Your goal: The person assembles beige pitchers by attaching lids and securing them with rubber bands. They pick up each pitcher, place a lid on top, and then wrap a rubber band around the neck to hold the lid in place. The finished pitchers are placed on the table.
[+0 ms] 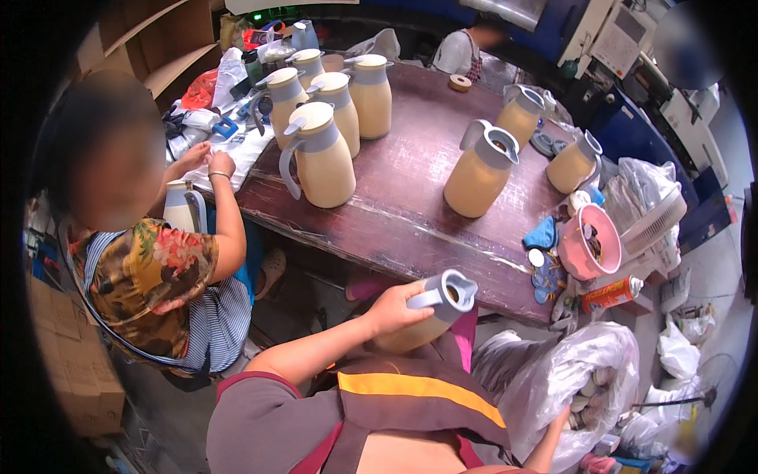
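Note:
A cream jug (404,338) with a grey collar and no lid is tilted over my lap. My left hand (399,308) is closed around its grey handle. At the lower right my right hand (557,425) reaches into a large clear plastic bag (521,379). Inside the bag lie several pale round pieces (588,399), which look like lids. My right fingers are mostly hidden by the plastic, so what they touch cannot be made out. Ahead on the table, another lidless jug (476,178) stands nearest to the held one.
Several lidded jugs (324,166) stand left on the dark table (395,182). Two more open jugs (570,166) are at the right. A pink basket (568,245) and an orange-red can (612,294) sit at the right edge. A co-worker (150,276) sits at left; another person (456,54) is behind the table.

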`<state>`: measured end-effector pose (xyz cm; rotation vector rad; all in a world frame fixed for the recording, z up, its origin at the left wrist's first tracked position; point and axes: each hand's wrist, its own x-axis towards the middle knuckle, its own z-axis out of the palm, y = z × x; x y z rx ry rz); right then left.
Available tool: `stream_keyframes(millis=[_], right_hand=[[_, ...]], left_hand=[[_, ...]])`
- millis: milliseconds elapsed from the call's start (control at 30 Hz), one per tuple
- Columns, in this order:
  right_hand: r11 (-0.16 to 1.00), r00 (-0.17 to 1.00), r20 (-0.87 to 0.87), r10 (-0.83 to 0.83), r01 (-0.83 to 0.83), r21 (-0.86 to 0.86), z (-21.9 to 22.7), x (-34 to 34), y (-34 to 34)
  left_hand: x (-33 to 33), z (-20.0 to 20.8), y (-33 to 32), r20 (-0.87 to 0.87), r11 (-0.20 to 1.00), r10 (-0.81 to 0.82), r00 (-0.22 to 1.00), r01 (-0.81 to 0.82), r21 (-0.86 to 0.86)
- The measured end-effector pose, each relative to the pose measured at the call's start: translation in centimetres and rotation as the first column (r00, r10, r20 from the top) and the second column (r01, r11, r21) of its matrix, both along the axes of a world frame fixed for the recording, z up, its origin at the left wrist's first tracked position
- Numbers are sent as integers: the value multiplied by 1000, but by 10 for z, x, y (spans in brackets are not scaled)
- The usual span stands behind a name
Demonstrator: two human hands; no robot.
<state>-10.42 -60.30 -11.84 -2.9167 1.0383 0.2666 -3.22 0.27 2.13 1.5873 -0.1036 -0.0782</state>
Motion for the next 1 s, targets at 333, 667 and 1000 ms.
stream_keyframes(millis=[333, 667, 1000], right_hand=[[546, 392, 795, 464, -833, 92, 182, 95, 274], [146, 213, 704, 678, -977, 155, 161, 93, 393], [88, 238, 656, 716, -963, 253, 152, 111, 391]], left_hand=[[-18, -21, -18, 54, 952, -223, 973, 205, 228], [-25, -22, 16, -29, 949, -196, 980, 197, 248], [-4, -16, 17, -10, 874, -303, 953, 282, 395]])
